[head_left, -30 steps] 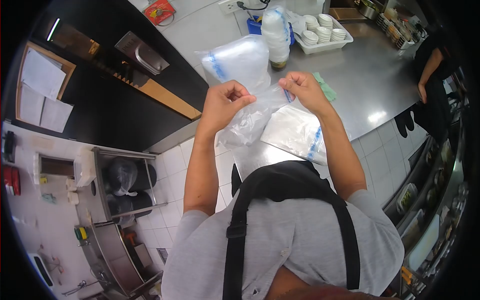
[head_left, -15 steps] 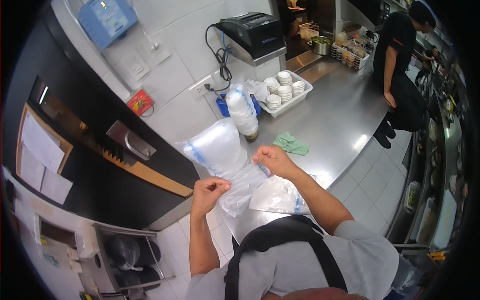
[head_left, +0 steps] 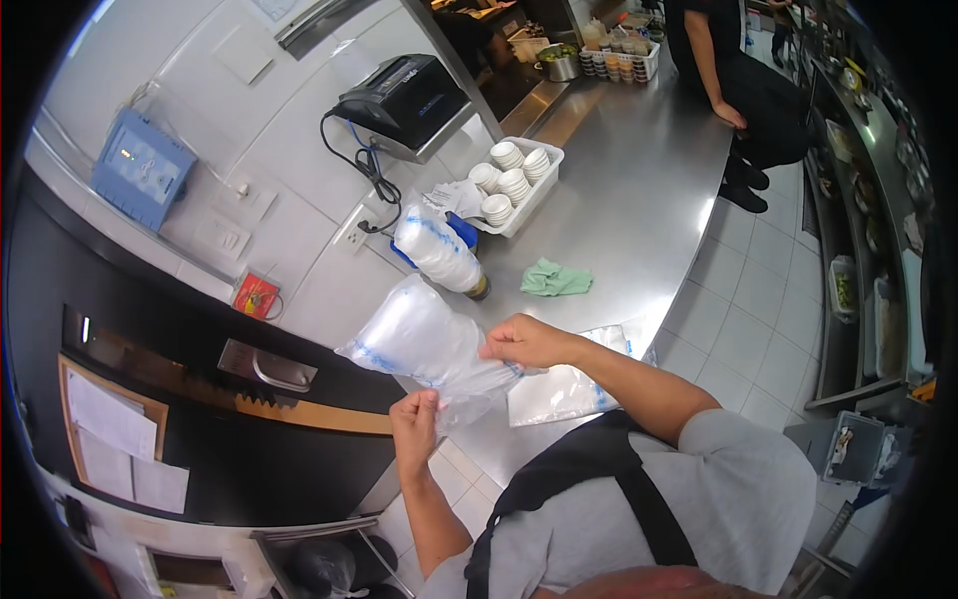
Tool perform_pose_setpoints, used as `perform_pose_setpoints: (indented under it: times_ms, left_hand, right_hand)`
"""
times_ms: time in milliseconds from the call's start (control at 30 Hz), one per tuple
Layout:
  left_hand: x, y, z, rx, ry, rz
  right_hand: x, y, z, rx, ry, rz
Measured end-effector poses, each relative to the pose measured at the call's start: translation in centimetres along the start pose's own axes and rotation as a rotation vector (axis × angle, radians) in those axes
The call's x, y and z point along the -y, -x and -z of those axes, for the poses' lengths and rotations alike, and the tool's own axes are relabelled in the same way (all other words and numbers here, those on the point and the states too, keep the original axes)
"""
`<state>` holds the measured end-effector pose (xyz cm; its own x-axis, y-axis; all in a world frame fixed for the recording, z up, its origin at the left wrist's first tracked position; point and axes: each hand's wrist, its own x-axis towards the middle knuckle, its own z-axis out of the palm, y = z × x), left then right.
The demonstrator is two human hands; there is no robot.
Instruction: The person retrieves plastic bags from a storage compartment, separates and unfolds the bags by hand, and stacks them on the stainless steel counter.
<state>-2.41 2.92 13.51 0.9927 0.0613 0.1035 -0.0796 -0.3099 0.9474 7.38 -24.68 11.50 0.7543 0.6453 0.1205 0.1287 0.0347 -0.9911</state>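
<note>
A clear, crumpled plastic bag (head_left: 467, 405) is pinched by left hand (head_left: 414, 421) and right hand (head_left: 527, 341) above the counter's (head_left: 629, 190) near edge.

Crumpled green cloth (head_left: 556, 279) on metal tabletop (head_left: 624, 175), white tray (head_left: 540, 192) holding stacked cups (head_left: 513, 187), black machine (head_left: 399, 98) on a wall shelf (head_left: 446, 134), blue wall box (head_left: 143, 170), red sign (head_left: 255, 297), person (head_left: 760, 98) in dark clothing

Since a second ago, we have curled our left hand (head_left: 413, 417) tighter on the thin plastic (head_left: 465, 409); the bulky bag (head_left: 414, 329) now lies right beside our right hand's (head_left: 529, 341) fingertips.
</note>
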Motion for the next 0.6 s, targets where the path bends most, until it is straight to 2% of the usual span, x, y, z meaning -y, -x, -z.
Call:
perform_pose_setpoints:
  times_ms: [67, 167, 233, 267, 367, 433, 467, 567, 600]
  left_hand:
    - [-0.2, -0.1, 0.2, -0.024, 0.020, -0.008]
    - [-1.2, -0.1, 0.0, 0.039, 0.059, -0.034]
    - [-2.7, 0.5, -0.9, 0.161, 0.084, -0.067]
    - [-2.4, 0.6, -1.2, 0.149, 0.075, -0.072]
    - [-0.8, 0.7, -1.6, 0.123, 0.083, -0.065]
    - [-0.2, 1.0, -1.1, 0.116, 0.129, -0.022]
    - [-0.1, 1.3, -0.7, 0.179, 0.135, -0.019]
    - [-0.8, 2.0, -0.9, 0.142, -0.089, 0.026]
    - [-1.1, 1.7, -0.5, 0.126, -0.204, -0.032]
  right_hand:
    - [0.7, 0.9, 0.0, 0.067, -0.019, 0.068]
    - [-0.2, 0.9, -0.1, -0.006, -0.090, 0.122]
    - [0.3, 1.1, 0.3, -0.022, -0.143, 0.002]
    - [0.5, 1.2, 0.6, -0.028, -0.164, -0.061]
    - [-2.2, 0.0, 0.3, -0.079, -0.034, 0.108]
    - [-2.1, -0.3, -0.1, -0.116, -0.110, 0.152]
    - [-2.0, -0.4, -0.2, -0.132, -0.150, 0.173]
    - [-0.5, -0.1, -0.7, -0.152, -0.228, 0.069]
    - [-1.0, -0.4, -0.9, -0.170, -0.197, 0.074]
